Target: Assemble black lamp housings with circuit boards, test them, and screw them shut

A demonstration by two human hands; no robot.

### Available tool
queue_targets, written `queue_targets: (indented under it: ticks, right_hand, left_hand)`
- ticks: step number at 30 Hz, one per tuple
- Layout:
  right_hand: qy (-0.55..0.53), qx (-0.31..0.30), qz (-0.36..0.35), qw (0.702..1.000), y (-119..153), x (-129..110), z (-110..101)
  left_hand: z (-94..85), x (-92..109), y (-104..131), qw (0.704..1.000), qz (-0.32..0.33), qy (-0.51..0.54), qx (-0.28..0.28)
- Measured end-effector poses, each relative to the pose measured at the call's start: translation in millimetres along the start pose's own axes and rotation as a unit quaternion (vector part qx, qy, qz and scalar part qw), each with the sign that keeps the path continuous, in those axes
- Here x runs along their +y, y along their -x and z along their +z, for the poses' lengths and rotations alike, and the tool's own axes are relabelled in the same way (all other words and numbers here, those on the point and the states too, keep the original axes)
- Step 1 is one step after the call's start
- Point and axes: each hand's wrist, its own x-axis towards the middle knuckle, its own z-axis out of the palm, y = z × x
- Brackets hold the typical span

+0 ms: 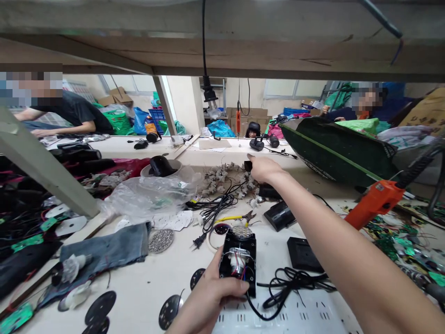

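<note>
My left hand [222, 285] grips an opened black plastic housing [252, 264], thumb across its lower edge. Inside it sit a white motor-like part [238, 264] and thin red and blue wires; a black cord leaves its bottom. A round dish of small metal pieces [242, 232] stands at its far end. My right hand [266, 170] is stretched far forward, fingers closed at a small black part [248, 165]. It is over the edge of a pile of small white parts with wires [219, 178]. Yellow-handled cutters [232, 218] and a roll of tape [210, 239] lie beyond the housing.
An orange electric screwdriver [375, 204] slants at right, near green circuit boards [392, 241]. Coiled black cord [295, 283], black casings [304, 255], a plastic bag [149, 192] and a dish of screws [161, 241] surround the hands. A shelf beam [222, 55] spans overhead. Other people sit across.
</note>
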Motion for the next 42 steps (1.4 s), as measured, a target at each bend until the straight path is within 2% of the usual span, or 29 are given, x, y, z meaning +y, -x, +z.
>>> queue_targets:
  ticks: [5,8,11,15,17,19,21,25,30,37,42]
  right_hand:
    - [0.062,-0.069,0.046,0.995,-20,-13,-6]
    - [0.067,-0.079,0.045,0.994,-8,-22,-16]
    - [0.038,-0.079,-0.001,0.996,41,-33,-23]
    - [-0.045,-0.121,-0.107,0.986,142,-41,-18]
    - [-0.152,-0.127,-0.168,0.966,187,-37,-12]
    - [-0.191,-0.114,-0.188,0.956,217,-30,-5]
    - [-0.19,-0.095,-0.192,0.958,232,-25,0]
    - [-0.164,-0.078,-0.198,0.963,235,-25,0]
    - [-0.14,-0.072,-0.165,0.974,232,-34,-1]
    - [-0.091,-0.017,-0.244,0.965,233,-34,7]
    - [-0.127,-0.037,-0.224,0.965,232,-31,5]
  left_hand:
    - [-0.6,1,-2,1.0,0.001,-0.006,0.0]
    - [-1.1,0,-2,1.0,0.004,-0.002,0.008]
    - [-3.1,-2,-3,1.0,0.011,0.0,0.02]
    - [-4.3,-4,-4,1.0,0.022,0.006,0.018]
    - [-2.5,-4,-5,0.999,0.032,0.012,0.003]
    - [0.4,-5,-4,0.999,0.043,0.014,-0.012]
    - [3.6,-6,-3,0.998,0.053,0.012,-0.022]
    - [8.6,-9,1,0.998,0.057,0.003,-0.024]
    - [12.6,-9,6,0.997,0.067,-0.016,-0.019]
    - [7.7,-10,3,0.997,0.034,0.047,-0.045]
    - [5.1,-13,-2,0.996,0.006,0.08,-0.032]
